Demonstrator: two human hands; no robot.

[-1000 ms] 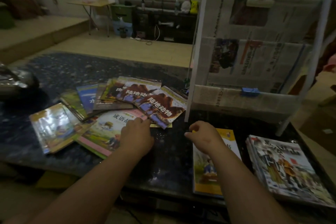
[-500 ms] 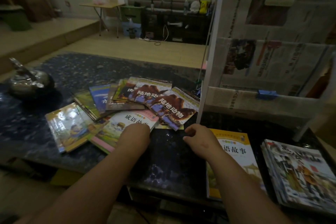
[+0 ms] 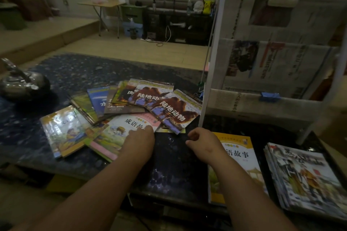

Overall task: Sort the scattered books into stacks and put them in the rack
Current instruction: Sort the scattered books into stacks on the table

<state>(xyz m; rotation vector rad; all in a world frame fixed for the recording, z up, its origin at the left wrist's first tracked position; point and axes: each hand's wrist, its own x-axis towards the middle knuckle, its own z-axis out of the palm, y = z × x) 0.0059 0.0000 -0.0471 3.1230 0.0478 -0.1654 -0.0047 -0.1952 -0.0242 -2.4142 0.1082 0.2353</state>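
Thin glossy paperback with pink border and white cover (image 3: pixel 120 133), at near edge of the scattered book pile (image 3: pixel 142 99) on dark speckled surface (image 3: pixel 174 165). Likely light, floppy and slick; best slid off the pile and pinched at its free right edge. Left hand (image 3: pixel 139 140) rests on that edge with fingers (image 3: pixel 149 128) bent down onto the cover; can't tell if it's an actual pinch. Right hand (image 3: pixel 204 142) is loosely curled and holds nothing, over the yellow-covered book (image 3: pixel 242 157). Sorted stack (image 3: pixel 304 178) far right, white metal rack (image 3: pixel 216 52) behind.
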